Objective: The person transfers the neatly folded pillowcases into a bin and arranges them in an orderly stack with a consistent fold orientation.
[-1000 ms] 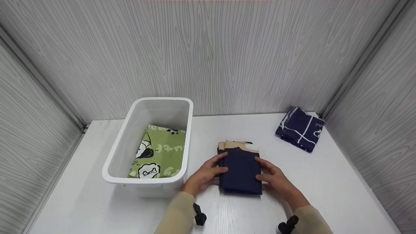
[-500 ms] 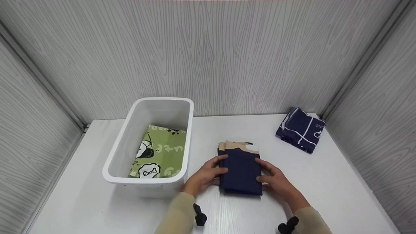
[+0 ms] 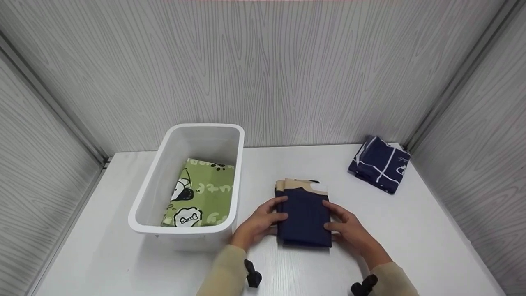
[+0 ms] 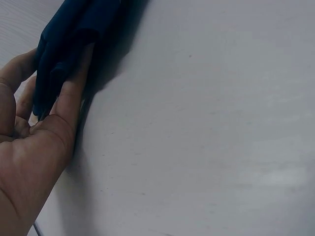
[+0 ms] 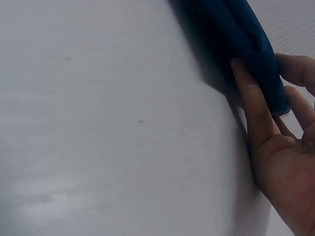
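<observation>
Pinching from both sides: left hand (image 3: 259, 223) and right hand (image 3: 348, 229) grasp folded navy cloth (image 3: 306, 220), lower centre of head frame, right of white tub (image 3: 181, 230). Judging by loose layers at left edge, squeeze evenly, support underneath, hold level; no twisting.

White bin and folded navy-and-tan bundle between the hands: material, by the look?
White bin: probably plastic, smooth with a soft sheen; the rounded corners and uniform, moulded-looking rim suggest it.
Navy-and-tan bundle: fabric, mostly matt; stacked layers and soft, rounded folds show it. Fibre can't be told.
</observation>
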A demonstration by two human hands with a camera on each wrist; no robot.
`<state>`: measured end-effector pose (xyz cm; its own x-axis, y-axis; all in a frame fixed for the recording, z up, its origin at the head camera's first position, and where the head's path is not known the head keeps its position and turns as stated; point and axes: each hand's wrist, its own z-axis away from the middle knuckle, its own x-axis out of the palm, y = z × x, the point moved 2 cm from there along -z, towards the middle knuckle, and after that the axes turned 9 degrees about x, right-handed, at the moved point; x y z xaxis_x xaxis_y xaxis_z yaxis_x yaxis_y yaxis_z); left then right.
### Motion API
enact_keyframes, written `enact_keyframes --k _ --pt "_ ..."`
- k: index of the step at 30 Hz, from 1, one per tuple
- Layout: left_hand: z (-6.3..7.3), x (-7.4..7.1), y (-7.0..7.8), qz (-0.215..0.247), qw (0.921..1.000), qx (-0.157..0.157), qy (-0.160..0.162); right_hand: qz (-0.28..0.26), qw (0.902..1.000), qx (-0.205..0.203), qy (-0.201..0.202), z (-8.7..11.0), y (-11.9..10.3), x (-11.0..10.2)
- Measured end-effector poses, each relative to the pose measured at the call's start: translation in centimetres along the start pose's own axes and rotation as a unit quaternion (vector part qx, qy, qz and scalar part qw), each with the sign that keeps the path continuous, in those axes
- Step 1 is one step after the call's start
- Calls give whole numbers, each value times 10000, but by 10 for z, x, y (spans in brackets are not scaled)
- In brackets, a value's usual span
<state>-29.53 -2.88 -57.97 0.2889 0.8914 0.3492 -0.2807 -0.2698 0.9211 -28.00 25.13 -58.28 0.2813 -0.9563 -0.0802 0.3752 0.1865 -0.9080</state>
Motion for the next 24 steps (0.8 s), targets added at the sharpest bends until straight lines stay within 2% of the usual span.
enact_keyframes --k 3,10,24 --pt "0 0 0 -54 10000 13 10 -33 10000 -12 15 0 0 0" --pt "-1 0 -2 -144 9999 81 -32 -261 9994 59 -225 2 -1 3" --pt "0 1 -1 -82 9999 62 -26 -25 10000 17 -72 2 -2 1"
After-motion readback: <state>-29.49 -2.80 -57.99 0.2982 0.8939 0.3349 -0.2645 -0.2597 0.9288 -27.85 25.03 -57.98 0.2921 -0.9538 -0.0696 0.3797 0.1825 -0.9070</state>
